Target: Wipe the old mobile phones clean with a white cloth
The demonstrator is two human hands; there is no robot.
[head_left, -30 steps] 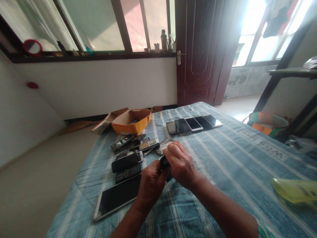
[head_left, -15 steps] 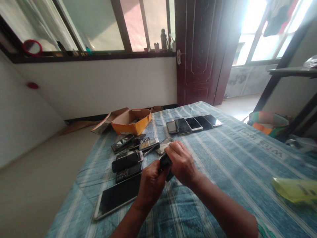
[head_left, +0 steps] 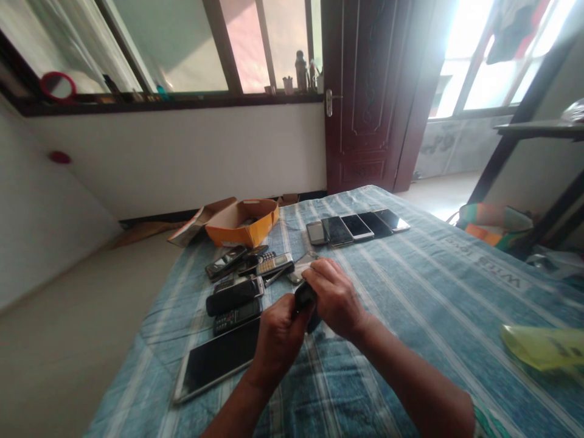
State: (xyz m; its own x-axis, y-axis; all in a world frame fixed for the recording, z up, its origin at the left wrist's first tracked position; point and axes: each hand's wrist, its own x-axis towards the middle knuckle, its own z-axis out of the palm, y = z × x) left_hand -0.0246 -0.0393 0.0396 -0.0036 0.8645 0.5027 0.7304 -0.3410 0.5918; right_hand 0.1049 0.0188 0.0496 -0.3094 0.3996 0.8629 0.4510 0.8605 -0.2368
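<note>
Both my hands meet over the striped blue cloth near its middle. My left hand is closed around a small black phone, held upright. My right hand is closed over the top of the same phone, and a bit of white cloth peeks out under its fingers. Just left of my hands lies a heap of old keypad phones, and a large dark tablet lies flat in front of them.
A row of several smartphones lies at the far side of the cloth. An open orange cardboard box stands at the far left corner. A yellow-green plastic bag lies at the right. A dark wooden door stands behind.
My right hand has shifted slightly on the top of the black phone; less of the white cloth shows. My left hand keeps its hold and nothing else has moved.
</note>
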